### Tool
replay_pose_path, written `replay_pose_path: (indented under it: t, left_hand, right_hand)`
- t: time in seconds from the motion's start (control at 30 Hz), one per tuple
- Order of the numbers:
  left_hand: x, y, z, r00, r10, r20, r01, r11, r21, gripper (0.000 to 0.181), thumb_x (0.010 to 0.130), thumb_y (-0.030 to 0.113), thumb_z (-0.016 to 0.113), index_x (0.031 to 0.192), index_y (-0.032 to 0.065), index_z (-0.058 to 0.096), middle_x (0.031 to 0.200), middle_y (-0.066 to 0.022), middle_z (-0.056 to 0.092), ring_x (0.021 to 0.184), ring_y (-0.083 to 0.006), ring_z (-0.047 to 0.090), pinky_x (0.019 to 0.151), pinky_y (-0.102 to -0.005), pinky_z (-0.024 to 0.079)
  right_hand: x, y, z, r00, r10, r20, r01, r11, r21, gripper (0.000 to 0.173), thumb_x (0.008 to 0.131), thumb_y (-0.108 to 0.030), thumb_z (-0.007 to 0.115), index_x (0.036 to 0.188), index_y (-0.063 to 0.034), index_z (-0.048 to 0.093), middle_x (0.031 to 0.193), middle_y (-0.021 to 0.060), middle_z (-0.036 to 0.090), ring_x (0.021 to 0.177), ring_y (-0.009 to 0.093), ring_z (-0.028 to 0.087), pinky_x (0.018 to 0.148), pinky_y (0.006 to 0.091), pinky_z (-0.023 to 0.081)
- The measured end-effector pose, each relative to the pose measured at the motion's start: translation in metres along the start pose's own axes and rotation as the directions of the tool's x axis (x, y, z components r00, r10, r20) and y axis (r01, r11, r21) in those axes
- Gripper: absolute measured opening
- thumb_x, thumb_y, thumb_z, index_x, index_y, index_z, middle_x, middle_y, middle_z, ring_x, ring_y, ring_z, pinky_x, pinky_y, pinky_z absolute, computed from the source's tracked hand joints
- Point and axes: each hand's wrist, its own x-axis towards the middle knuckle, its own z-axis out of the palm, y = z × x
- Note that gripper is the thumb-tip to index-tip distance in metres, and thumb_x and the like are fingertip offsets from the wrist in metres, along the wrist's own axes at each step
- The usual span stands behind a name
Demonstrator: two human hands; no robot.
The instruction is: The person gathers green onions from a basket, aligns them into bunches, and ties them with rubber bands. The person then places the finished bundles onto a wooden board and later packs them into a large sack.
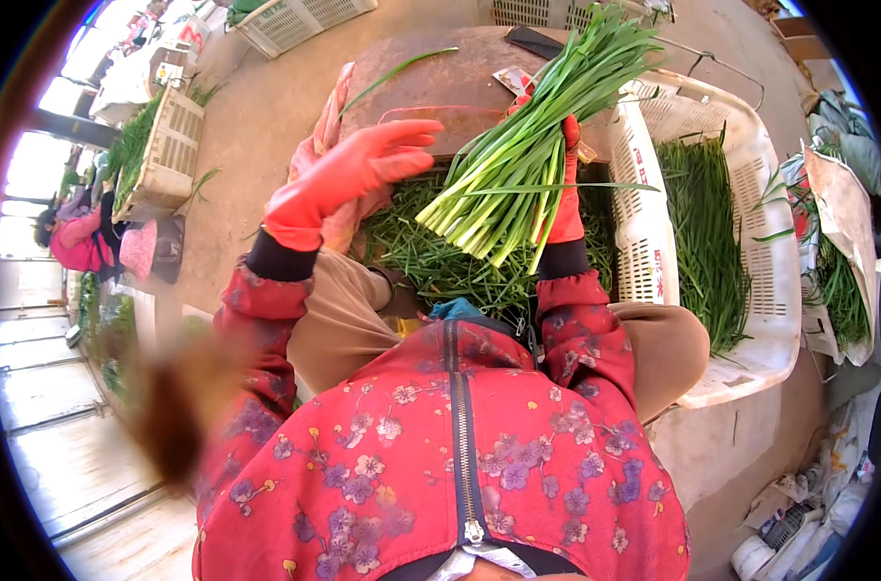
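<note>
In a red rubber glove, my right hand [567, 214] grips a thick bunch of green leafy stalks, probably garlic chives [513, 156]. The pale stem ends point down towards me and the leaf tips lean up to the right. One loose leaf lies crosswise over the stems. My left hand [360, 174], gloved the same way, holds nothing; its fingers stretch towards the bunch, apart from it. Beneath both hands, a heap of loose green trimmings [440, 254] lies between my knees. Behind the bunch is a brown work surface [426, 87] with a single leaf [393, 76] on it.
At my right stands a white plastic crate [767, 290] holding aligned chives [702, 232]. A dark flat blade-like piece [533, 42] lies at the surface's far edge. Further crates [171, 152] stand to the left, near a person in pink [81, 240]. A pink cloth [335, 109] hangs beside my left hand.
</note>
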Motion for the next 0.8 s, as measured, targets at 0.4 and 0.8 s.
replay_pose_path:
  t: [0.4,0.8]
  left_hand:
    - [0.068,-0.049,0.029,0.982,0.186,-0.035,-0.189,0.975,-0.117,0.079,0.079,0.043,0.064,0.134,0.0010,0.028,0.126,-0.0117,0.045,0.116,-0.0168,0.040,0.098,-0.0309,0.031]
    - [0.127,-0.144,-0.070,0.931,-0.091,-0.353,-0.073,0.902,-0.425,0.058,0.080,0.032,0.066,0.124,0.0011,0.043,0.109,-0.0047,0.057,0.095,-0.0123,0.055,0.082,-0.0269,0.044]
  right_hand:
    - [0.056,-0.004,0.007,0.956,-0.121,-0.268,-0.052,0.828,-0.559,0.046,0.080,-0.037,0.062,0.111,-0.0037,0.054,0.096,0.0070,0.062,0.086,0.018,0.060,0.078,0.0315,0.049]
    - [0.238,0.022,-0.107,0.937,-0.108,-0.331,-0.229,0.526,-0.819,0.055,0.079,-0.047,0.061,0.109,-0.0014,0.056,0.095,0.0083,0.064,0.083,0.020,0.061,0.076,0.0301,0.047]
